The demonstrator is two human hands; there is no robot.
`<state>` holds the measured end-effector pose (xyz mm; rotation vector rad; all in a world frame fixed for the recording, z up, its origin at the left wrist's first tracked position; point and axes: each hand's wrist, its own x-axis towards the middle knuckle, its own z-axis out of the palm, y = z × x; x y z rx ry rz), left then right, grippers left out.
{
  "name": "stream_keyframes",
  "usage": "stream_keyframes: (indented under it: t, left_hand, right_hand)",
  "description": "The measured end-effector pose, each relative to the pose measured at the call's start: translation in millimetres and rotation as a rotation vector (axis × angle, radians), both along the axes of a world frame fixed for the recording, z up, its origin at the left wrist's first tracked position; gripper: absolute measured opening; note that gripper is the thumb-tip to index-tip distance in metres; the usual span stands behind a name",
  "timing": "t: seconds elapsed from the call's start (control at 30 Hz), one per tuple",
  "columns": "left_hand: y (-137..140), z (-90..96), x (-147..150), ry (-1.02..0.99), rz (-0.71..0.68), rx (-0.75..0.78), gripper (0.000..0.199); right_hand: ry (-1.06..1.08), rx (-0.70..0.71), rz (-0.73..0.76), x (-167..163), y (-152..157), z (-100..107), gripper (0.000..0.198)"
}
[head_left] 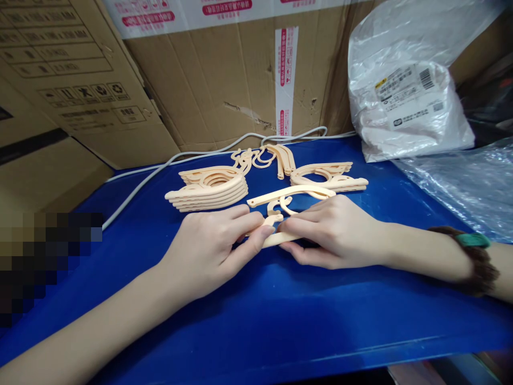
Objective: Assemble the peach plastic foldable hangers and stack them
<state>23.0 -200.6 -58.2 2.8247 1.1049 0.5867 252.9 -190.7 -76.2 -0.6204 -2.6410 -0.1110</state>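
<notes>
Toward the far edge of the blue tabletop [272, 326] sits a stack of cream pieces [210, 199]. Your left hand [208, 246] pinches a cream bar [276, 240] midway between far and near edges; your right hand [333, 232] grasps it too. Rightmost, a white bag [401, 138] rests along the far edge.

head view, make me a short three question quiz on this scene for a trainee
1. True or false: the left hand and the right hand both touch cream plastic parts.
2. Multiple choice: which wrist wears the brown band?
A) left
B) right
C) neither
3. Fill in: the tabletop is coloured ___.

Key:
1. True
2. B
3. blue
</notes>
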Motion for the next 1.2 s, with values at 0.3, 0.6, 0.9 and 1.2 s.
stream_keyframes:
  t: [0.3, 0.6, 0.9, 1.2]
  left_hand:
    - [1.8, 0.8, -0.2, 0.065, 0.022, 0.056, 0.039]
    - [1.5, -0.8, 0.2, 0.04, -0.014, 0.078, 0.036]
    - [2.6, 0.2, 0.7, -0.001, 0.079, -0.034, 0.038]
    - [3.2, 1.6, 0.2, -0.01, 0.09, -0.037, 0.035]
  right_hand:
    - [0.0, -0.03, -0.002, 0.0, -0.6, 0.3, 0.025]
    - [0.013, -0.038, -0.014, 0.2, -0.3, -0.1, 0.026]
    - [0.049, -0.023, -0.052, 0.5, 0.3, 0.9, 0.025]
    - [0.07, 0.049, -0.074, 2.5, 0.5, 1.6, 0.02]
